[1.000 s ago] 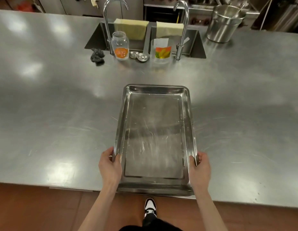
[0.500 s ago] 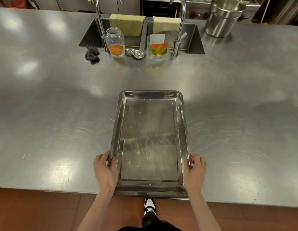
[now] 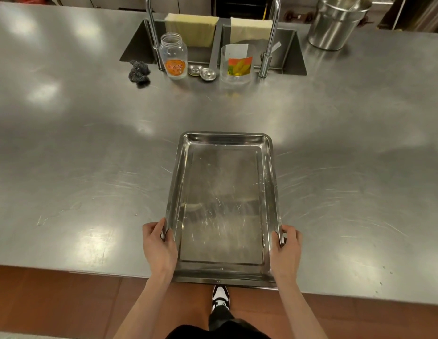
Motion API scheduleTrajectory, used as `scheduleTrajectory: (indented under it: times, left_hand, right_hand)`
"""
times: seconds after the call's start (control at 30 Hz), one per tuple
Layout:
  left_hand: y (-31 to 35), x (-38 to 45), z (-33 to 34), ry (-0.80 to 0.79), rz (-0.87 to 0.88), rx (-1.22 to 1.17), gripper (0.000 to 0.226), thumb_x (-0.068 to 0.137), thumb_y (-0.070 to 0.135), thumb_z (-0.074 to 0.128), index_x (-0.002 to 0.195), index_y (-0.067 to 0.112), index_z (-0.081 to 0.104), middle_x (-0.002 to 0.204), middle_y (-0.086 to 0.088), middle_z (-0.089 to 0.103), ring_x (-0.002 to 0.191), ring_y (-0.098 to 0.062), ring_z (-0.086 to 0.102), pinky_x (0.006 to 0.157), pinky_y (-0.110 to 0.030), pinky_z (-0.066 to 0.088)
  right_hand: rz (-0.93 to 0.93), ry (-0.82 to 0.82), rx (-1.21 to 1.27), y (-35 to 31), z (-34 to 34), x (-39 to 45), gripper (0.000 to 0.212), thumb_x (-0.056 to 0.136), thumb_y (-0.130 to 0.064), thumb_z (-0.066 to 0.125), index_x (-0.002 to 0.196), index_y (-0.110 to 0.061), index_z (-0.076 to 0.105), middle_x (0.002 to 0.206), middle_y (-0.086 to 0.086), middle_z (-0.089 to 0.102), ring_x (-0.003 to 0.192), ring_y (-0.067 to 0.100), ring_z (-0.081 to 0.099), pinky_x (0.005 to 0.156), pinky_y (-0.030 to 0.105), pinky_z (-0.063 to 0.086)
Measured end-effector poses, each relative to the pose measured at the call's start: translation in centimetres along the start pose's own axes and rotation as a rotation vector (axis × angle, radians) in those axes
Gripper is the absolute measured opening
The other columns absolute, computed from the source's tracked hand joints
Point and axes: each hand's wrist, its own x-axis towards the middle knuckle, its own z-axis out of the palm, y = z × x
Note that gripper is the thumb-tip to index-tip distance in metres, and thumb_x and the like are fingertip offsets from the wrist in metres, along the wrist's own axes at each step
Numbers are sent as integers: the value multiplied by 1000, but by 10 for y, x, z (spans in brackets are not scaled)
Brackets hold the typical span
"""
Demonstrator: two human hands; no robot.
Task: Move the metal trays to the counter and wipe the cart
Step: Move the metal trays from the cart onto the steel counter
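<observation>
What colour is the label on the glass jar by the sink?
Orange, on the glass jar; head view.

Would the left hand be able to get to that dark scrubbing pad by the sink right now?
Probably not straight away. The left hand grips the metal tray, and the scrubbing pad lies far across the counter. Nothing stands between them, so a long lean might do it.

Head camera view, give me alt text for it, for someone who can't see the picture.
A person's left hand and right hand grip the long sides of an empty metal tray at the near edge of a steel counter. Farther back, by a double sink, stand a clear jar, a steel scourer and a metal bucket.
</observation>
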Motion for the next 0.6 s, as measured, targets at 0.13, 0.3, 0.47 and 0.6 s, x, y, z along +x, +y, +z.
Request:
scheduleTrajectory:
  times: [0.13, 0.3, 0.47, 0.6]
  left_hand:
    - [1, -2, -1, -14, 4, 24, 38, 101, -4, 60, 139, -6, 62, 116, -1, 51, 96, -20, 58, 92, -25, 48]
    - [4, -7, 0, -4, 7, 42, 39, 101, -6, 59, 140, -6, 60, 117, -1, 49, 96, -17, 56, 89, -13, 41]
    - [4, -5, 1, -18, -17, 57, 40, 101, -5, 60, 141, -5, 59, 121, -5, 50, 99, -17, 56, 94, -18, 43]
    - [2, 6, -1, -54, -43, 32, 33, 99, 7, 64, 132, 6, 69, 117, -4, 54, 98, -23, 64, 99, -39, 54]
  right_hand:
    - [-20, 4, 3, 0, 4, -3, 23, 96, -3, 70, 118, -3, 63, 117, 1, 50, 90, 26, 63, 82, 35, 52]
    - [-3, -3, 1, -4, 1, -3, 23, 96, -2, 70, 117, -3, 63, 116, 3, 51, 92, 26, 62, 81, 30, 46]
    - [27, -13, 8, -9, -2, -3, 23, 97, -5, 69, 119, -6, 61, 119, 4, 53, 91, 22, 62, 79, 29, 45]
    - [42, -14, -18, -13, -3, -1, 27, 98, -14, 69, 123, -6, 60, 124, 8, 56, 96, 23, 62, 80, 31, 46]
